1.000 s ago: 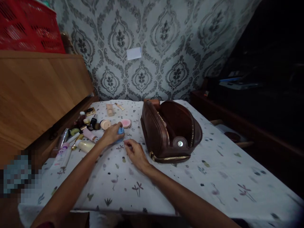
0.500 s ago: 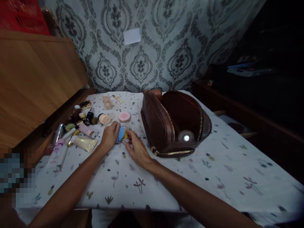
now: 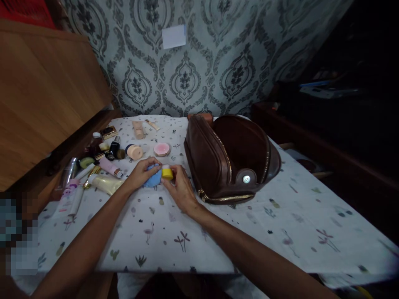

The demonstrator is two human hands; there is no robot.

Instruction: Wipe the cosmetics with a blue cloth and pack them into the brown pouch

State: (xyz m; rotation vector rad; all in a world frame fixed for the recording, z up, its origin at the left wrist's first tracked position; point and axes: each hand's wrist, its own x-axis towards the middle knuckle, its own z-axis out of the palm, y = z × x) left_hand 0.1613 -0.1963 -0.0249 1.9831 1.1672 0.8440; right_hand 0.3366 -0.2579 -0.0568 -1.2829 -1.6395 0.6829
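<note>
My left hand (image 3: 141, 174) is closed around a small blue object (image 3: 152, 179) just above the patterned tablecloth (image 3: 218, 232). My right hand (image 3: 180, 187) pinches the yellow cap (image 3: 167, 173) at the blue object's right end. Both hands meet just left of an open brown leather toiletry bag (image 3: 230, 160), which lies on its side with its gold zipper undone and a round metal snap showing inside.
Cosmetics lie scattered at the table's left: a pink round compact (image 3: 161, 149), a beige jar (image 3: 134, 152), tubes (image 3: 107, 184), small bottles (image 3: 112, 150). A wooden cabinet (image 3: 46, 95) stands at the left, dark furniture (image 3: 336, 124) at the right, patterned wallpaper behind.
My left hand has drawn the blue object towards me from among the cosmetics. My right hand has moved in and taken hold of its yellow cap. The view has tilted down slightly.
</note>
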